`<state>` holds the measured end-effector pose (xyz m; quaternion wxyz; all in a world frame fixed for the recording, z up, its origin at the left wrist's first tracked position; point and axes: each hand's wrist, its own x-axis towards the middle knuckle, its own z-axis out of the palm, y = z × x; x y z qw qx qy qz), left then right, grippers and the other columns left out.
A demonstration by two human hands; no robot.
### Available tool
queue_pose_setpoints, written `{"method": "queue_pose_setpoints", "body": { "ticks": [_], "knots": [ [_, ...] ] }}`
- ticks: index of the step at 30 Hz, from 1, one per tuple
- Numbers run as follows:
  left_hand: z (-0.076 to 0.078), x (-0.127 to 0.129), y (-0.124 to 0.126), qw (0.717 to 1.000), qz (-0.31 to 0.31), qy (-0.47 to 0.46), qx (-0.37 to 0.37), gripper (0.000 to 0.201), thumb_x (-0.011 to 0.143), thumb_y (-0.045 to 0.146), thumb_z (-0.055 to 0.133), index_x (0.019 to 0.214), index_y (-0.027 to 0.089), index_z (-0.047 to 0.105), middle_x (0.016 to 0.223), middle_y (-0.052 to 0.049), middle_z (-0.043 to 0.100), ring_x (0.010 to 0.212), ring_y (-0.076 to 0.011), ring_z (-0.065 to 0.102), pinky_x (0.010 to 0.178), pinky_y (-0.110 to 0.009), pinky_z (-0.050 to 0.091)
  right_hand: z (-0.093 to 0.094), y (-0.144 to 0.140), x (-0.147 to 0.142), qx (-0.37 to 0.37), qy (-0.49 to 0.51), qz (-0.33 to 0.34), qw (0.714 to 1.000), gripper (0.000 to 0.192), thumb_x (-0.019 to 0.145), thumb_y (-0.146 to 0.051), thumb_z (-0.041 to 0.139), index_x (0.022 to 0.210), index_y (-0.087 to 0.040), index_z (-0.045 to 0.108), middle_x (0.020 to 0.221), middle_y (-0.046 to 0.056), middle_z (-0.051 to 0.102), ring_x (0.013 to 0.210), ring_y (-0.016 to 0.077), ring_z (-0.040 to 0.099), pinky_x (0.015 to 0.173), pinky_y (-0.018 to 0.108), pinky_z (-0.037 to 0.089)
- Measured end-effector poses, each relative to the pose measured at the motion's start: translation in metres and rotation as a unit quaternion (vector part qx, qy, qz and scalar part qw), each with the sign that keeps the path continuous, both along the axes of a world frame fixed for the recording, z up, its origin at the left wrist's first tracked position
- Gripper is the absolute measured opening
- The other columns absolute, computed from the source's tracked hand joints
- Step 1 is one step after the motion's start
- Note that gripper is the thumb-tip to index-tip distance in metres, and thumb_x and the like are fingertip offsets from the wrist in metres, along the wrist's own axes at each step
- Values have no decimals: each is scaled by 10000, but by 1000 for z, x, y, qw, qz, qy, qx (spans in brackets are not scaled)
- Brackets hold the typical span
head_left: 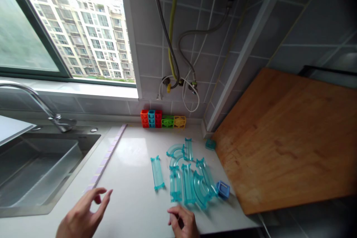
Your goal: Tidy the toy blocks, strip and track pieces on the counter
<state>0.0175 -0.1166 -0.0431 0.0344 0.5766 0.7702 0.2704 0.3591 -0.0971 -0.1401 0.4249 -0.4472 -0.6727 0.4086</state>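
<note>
At six o'clock, the teal track pieces are translucent plastic, smooth and glossy along their edges; toward five, the blue piece looks like denser, semi-gloss plastic. The row of blocks, nearer the centre at six to seven, appears opaque plastic. The countertop at seven is smooth and glossy, mirroring window light. At eight, the sink is dull metal, holding a cloudy plastic tub; at nine, the faucet is polished metal. Near four, the board is grained wood with a low sheen.
</note>
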Motion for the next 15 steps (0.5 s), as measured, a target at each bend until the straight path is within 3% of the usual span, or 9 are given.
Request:
{"method": "queue_pose_setpoints", "body": {
  "ticks": [3,6,11,15],
  "knots": [
    [8,46,14,993,-111,26,-39,326,999,569,529,1029,267,648,890,-1,700,656,-173,696,630,-268,499,-1,4,-1,21,-22,-14,999,307,985,-381,498,960,-218,757,676,61,697,619,223,662,600,317,488],
    [4,80,31,974,-217,40,-53,278,1044,493,492,1118,279,655,1110,-45,715,809,-197,738,710,-297,559,1,6,-6,34,-39,-7,999,246,967,-346,537,957,-228,753,761,80,732,690,244,694,658,337,512],
    [-26,109,60,946,-311,88,-11,377,990,365,620,1357,279,625,1498,-129,591,1297,-328,629,1052,-471,550,3,2,-3,46,-64,23,997,220,945,-278,541,995,-229,749,875,99,770,830,282,746,779,376,544],
    [-50,118,72,943,-320,95,-3,453,953,291,663,1404,291,632,1575,-126,548,1424,-384,526,1120,-554,501,5,1,3,44,-77,42,995,221,945,-268,539,1012,-229,747,889,97,770,835,280,748,762,369,548]
  ]
}}
